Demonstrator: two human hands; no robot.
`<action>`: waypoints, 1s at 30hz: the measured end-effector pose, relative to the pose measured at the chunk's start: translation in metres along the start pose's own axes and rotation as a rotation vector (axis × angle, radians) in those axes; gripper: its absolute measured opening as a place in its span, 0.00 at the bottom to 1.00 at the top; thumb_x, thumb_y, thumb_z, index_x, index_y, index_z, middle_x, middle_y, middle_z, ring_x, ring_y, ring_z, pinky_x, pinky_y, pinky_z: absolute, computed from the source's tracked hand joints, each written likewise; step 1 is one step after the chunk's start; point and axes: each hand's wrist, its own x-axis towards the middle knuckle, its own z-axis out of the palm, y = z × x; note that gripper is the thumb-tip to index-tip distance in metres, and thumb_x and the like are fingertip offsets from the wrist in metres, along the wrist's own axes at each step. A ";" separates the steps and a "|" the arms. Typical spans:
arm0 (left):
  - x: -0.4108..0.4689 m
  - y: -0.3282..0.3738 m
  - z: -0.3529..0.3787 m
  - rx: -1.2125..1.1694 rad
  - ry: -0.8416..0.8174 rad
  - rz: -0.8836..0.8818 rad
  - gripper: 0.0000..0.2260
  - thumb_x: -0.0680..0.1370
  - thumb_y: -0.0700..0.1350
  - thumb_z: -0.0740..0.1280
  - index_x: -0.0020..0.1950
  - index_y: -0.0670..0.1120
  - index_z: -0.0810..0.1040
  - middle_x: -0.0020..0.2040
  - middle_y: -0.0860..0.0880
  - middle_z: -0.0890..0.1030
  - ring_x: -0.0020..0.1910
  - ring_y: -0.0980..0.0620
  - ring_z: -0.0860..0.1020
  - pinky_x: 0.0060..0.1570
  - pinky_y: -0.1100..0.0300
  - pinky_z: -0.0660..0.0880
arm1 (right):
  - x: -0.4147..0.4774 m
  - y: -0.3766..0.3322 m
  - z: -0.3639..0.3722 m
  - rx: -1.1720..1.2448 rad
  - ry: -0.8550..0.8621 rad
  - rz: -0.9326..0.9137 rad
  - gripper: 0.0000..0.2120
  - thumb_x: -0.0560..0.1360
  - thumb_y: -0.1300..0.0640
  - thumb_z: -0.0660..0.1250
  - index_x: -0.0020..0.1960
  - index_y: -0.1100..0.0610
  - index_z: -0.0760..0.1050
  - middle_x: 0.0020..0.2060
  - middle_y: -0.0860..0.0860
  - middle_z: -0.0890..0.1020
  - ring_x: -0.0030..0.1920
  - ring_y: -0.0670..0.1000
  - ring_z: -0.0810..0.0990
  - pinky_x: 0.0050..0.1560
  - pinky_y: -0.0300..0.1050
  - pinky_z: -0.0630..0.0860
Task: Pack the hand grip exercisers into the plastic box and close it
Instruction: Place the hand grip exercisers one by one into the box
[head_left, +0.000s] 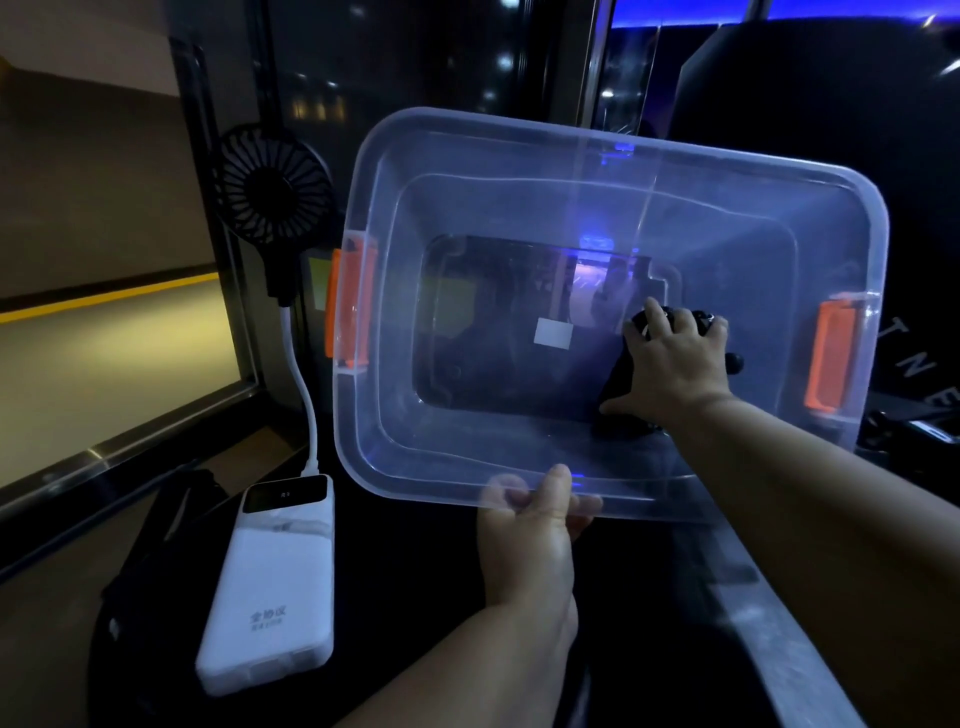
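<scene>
Inside clear rectangular plastic box (467, 130), right end | right hand (675, 364) grasps black hand grip exerciser (615, 382) | left hand (530, 540) pinches near rim | exerciser likely light, stiff, springy: take by handles | box thin, slick, may flex: support both sides | lid unseen

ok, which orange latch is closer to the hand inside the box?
The right-end latch, just beyond the right hand gripping a black exerciser inside the plastic box. The other latch is at the opposite end, near the fan.
</scene>
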 end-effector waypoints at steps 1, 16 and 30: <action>0.000 0.000 0.000 -0.001 0.000 0.001 0.09 0.77 0.38 0.66 0.48 0.44 0.66 0.24 0.47 0.78 0.27 0.53 0.79 0.44 0.54 0.77 | 0.000 0.000 0.000 -0.006 0.001 0.002 0.53 0.57 0.22 0.65 0.73 0.50 0.61 0.75 0.53 0.56 0.70 0.59 0.61 0.66 0.64 0.58; 0.006 -0.002 -0.003 -0.032 -0.003 0.051 0.09 0.77 0.39 0.66 0.50 0.43 0.66 0.25 0.48 0.78 0.28 0.53 0.80 0.34 0.62 0.78 | 0.007 0.004 -0.010 0.030 -0.035 -0.052 0.51 0.61 0.21 0.60 0.76 0.46 0.55 0.78 0.52 0.50 0.76 0.56 0.48 0.69 0.71 0.50; 0.001 0.001 -0.001 -0.029 -0.014 0.068 0.08 0.77 0.38 0.67 0.47 0.45 0.68 0.24 0.49 0.78 0.28 0.54 0.80 0.41 0.56 0.78 | -0.091 0.034 -0.028 0.431 0.100 0.073 0.35 0.72 0.30 0.57 0.73 0.49 0.64 0.76 0.53 0.57 0.76 0.56 0.50 0.72 0.57 0.53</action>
